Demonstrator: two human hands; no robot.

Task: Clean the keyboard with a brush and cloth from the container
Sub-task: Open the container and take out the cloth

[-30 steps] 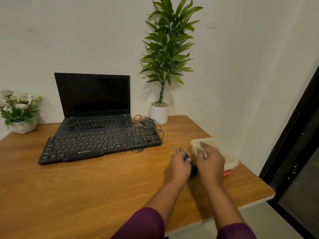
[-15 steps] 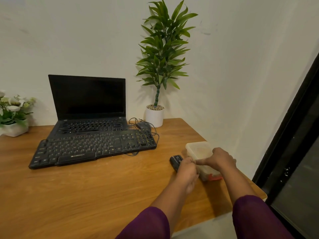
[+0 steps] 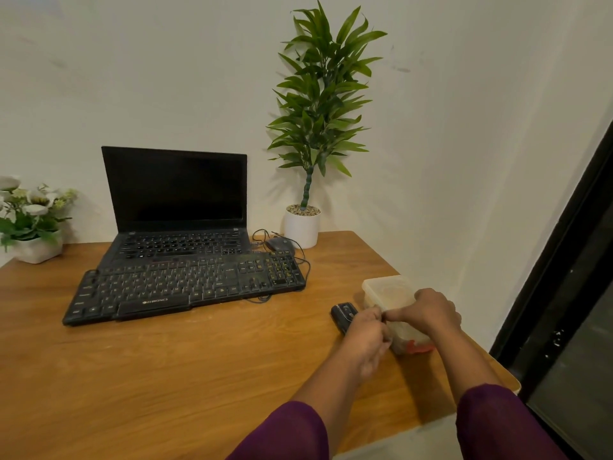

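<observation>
Both hands meet at the lidded container [image 3: 386, 290]: right hand [image 3: 431, 310] curled over its lid, left hand [image 3: 366, 336] pinching the near edge. Keyboard [image 3: 185, 287] lies well apart.

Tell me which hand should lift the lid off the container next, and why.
Right. The right hand already lies over the translucent container's lid, fingers draped on top. The left hand sits at its near-left corner by the small black device, better placed to steady the box.
</observation>
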